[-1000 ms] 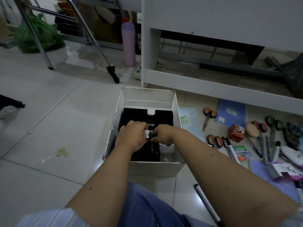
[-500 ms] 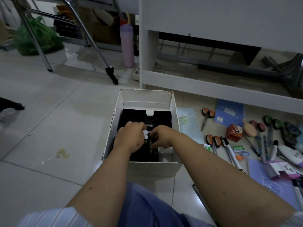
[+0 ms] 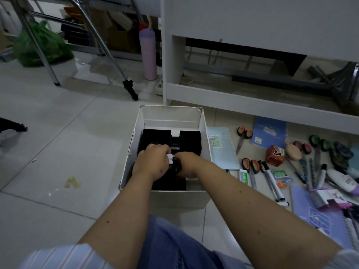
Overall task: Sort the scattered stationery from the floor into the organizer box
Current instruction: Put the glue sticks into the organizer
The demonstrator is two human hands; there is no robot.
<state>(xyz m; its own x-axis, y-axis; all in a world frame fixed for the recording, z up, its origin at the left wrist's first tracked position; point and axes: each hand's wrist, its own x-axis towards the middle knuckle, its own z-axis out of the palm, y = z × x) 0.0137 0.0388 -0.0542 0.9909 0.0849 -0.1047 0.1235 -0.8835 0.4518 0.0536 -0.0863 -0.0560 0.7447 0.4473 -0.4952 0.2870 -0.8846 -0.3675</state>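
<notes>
Dim floor tiles (image 3: 77, 133) carry the white box (image 3: 171, 197), where the left hand (image 3: 153, 162) and right hand (image 3: 186, 165) curl around something small and white (image 3: 170, 158), perhaps tape, which could slip into the wrong black compartment, while scissors (image 3: 250, 167) and pens (image 3: 272, 181) wait just beside.

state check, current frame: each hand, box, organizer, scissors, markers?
left hand: inside box, fingers closed on small white item
right hand: inside box, fingers curled, grip unclear
white box: open-topped, upright on floor
black organizer: inside box
orange-handled scissors: closed, on floor
markers: capped, on floor
</notes>
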